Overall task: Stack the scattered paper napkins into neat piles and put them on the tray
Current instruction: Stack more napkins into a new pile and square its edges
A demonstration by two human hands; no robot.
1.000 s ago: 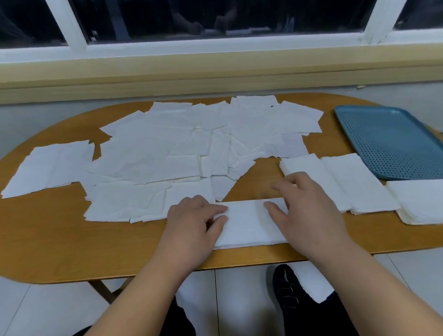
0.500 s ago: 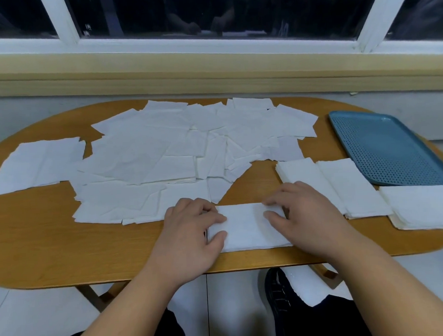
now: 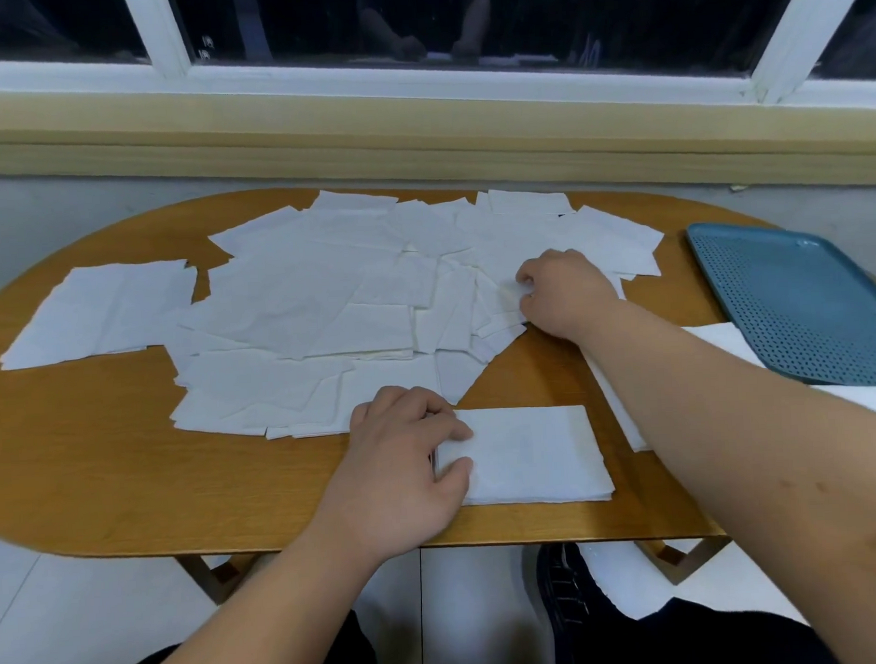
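Observation:
Several white paper napkins [image 3: 324, 296] lie scattered and overlapping across the middle of the oval wooden table [image 3: 106, 471]. A small neat pile of folded napkins [image 3: 531, 453] sits near the front edge. My left hand [image 3: 406, 453] rests on the pile's left end, thumb and fingertips on the paper. My right hand [image 3: 562, 291] is stretched out to the right side of the scattered napkins and pinches the edge of one of them. The blue perforated tray [image 3: 801, 306] stands at the right edge of the table with nothing on it.
More stacked napkins [image 3: 727, 339] lie between my right forearm and the tray, partly hidden by the arm. A separate napkin sheet [image 3: 99, 311] lies at the far left. A window sill and wall run behind the table. My dark shoe [image 3: 563, 592] shows under the front edge.
My right hand left the folded pile and reached forward to the scattered napkins, taking hold of one. My left hand stayed on the pile. The camera shifted slightly.

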